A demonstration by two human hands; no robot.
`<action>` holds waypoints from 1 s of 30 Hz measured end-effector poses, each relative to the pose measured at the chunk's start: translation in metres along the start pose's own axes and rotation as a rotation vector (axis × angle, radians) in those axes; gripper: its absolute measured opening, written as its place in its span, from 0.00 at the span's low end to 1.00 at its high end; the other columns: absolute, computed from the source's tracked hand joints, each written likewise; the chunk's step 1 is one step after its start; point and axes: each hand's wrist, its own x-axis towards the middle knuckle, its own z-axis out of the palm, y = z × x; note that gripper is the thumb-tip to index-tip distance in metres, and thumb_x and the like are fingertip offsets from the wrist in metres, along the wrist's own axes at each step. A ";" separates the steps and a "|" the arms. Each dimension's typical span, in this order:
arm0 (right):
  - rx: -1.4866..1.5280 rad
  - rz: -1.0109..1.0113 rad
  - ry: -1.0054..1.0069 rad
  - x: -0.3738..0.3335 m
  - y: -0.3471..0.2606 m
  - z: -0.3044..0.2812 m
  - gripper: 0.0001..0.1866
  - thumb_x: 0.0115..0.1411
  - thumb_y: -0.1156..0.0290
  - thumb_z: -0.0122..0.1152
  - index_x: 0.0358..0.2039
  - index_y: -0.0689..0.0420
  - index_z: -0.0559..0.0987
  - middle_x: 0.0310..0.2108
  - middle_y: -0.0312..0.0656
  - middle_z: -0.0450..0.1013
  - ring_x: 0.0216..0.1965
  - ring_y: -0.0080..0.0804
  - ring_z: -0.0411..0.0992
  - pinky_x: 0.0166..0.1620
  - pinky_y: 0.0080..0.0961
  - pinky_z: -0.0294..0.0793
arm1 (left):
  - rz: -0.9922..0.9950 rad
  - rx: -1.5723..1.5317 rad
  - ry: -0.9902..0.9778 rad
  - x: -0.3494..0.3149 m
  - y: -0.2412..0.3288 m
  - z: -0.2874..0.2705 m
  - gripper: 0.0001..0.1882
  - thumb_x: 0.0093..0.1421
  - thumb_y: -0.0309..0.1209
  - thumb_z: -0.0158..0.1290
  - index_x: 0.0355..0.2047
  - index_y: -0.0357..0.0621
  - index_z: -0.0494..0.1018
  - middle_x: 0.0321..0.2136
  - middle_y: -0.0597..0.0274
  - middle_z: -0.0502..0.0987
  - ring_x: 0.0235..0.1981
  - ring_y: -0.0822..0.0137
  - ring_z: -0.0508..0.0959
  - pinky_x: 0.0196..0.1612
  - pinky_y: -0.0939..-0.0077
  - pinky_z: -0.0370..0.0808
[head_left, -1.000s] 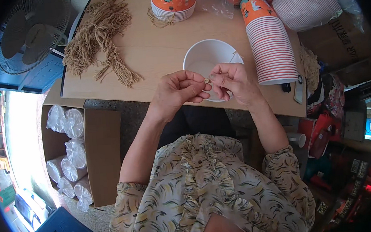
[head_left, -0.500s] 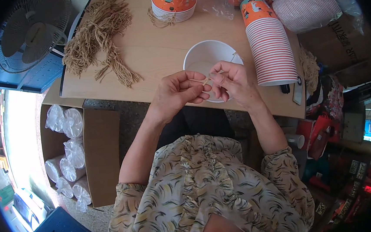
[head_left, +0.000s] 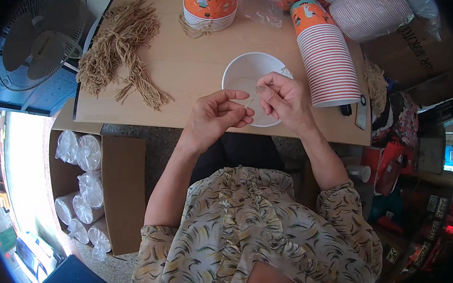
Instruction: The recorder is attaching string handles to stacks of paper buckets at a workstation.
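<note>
Above a white paper bucket [head_left: 239,66], my two hands meet around a thin, tan twine cord [head_left: 249,103]. My left hand [head_left: 211,116] has its thumb against the curled lower fingers at the cord, its index finger stretched over. A pinch closes my right hand [head_left: 286,104] beside the bucket's right rim; part of the cord seems to run to its fingertips, though the contact is too small to see clearly. A bit of twine shows at the bucket's rim behind the right hand. The hands partly hide the bucket's near side.
A bundle of knotted tan cords [head_left: 118,49] lies on the table [head_left: 183,70] at left. Orange printed buckets [head_left: 210,7] are stacked at the back. A nested bucket stack [head_left: 329,61] lies at right, near scissors [head_left: 361,112]. A carton [head_left: 126,192] of bagged rolls stands lower left.
My fingertips have drawn slightly apart, leaving a small gap with the cord showing in it. The view has shifted a little; the bucket stays in place on the table.
</note>
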 end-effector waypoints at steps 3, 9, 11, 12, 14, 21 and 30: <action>0.013 -0.018 -0.057 -0.001 -0.003 -0.001 0.10 0.71 0.67 0.55 0.38 0.61 0.76 0.22 0.30 0.70 0.21 0.11 0.65 0.21 0.11 0.61 | -0.030 0.042 -0.022 -0.001 0.008 0.006 0.15 0.68 0.26 0.54 0.53 0.34 0.72 0.37 0.54 0.83 0.36 0.70 0.84 0.42 0.79 0.81; -0.070 0.022 -0.122 -0.001 -0.024 -0.010 0.08 0.68 0.70 0.58 0.37 0.62 0.77 0.26 0.30 0.72 0.26 0.12 0.67 0.26 0.14 0.67 | -0.039 0.250 0.038 0.005 0.016 0.011 0.12 0.67 0.32 0.56 0.46 0.38 0.78 0.34 0.60 0.84 0.28 0.75 0.82 0.30 0.84 0.78; -0.209 -0.095 -0.261 0.001 -0.013 -0.021 0.07 0.66 0.72 0.60 0.34 0.63 0.77 0.26 0.29 0.71 0.27 0.12 0.65 0.30 0.15 0.67 | -0.013 0.298 0.025 0.004 0.017 0.008 0.12 0.68 0.32 0.56 0.46 0.37 0.78 0.35 0.61 0.84 0.27 0.76 0.81 0.28 0.85 0.77; -0.170 -0.071 -0.249 0.000 -0.011 -0.024 0.07 0.65 0.73 0.61 0.32 0.63 0.77 0.26 0.28 0.71 0.28 0.12 0.64 0.32 0.16 0.67 | 0.014 0.336 0.021 0.005 0.015 0.008 0.12 0.68 0.32 0.56 0.46 0.37 0.78 0.36 0.61 0.84 0.25 0.76 0.81 0.26 0.86 0.75; -0.183 -0.095 -0.233 -0.001 -0.014 -0.028 0.07 0.64 0.73 0.61 0.31 0.63 0.77 0.25 0.28 0.70 0.28 0.12 0.64 0.31 0.15 0.66 | 0.072 0.359 0.001 0.008 0.005 0.011 0.11 0.68 0.33 0.56 0.44 0.36 0.78 0.33 0.63 0.83 0.23 0.77 0.81 0.23 0.86 0.72; -0.125 -0.184 -0.001 -0.006 -0.022 -0.052 0.07 0.65 0.73 0.60 0.32 0.63 0.76 0.24 0.27 0.69 0.26 0.11 0.64 0.29 0.15 0.65 | 0.232 0.715 0.003 -0.003 0.000 0.015 0.08 0.66 0.30 0.57 0.40 0.37 0.79 0.23 0.63 0.81 0.21 0.76 0.81 0.24 0.81 0.75; -0.239 -0.465 -0.006 0.035 -0.054 -0.028 0.07 0.65 0.71 0.62 0.39 0.61 0.78 0.31 0.32 0.74 0.33 0.17 0.70 0.39 0.18 0.73 | 0.453 0.716 -0.024 -0.001 -0.005 0.014 0.07 0.66 0.26 0.56 0.41 0.34 0.78 0.31 0.60 0.82 0.34 0.75 0.82 0.36 0.80 0.79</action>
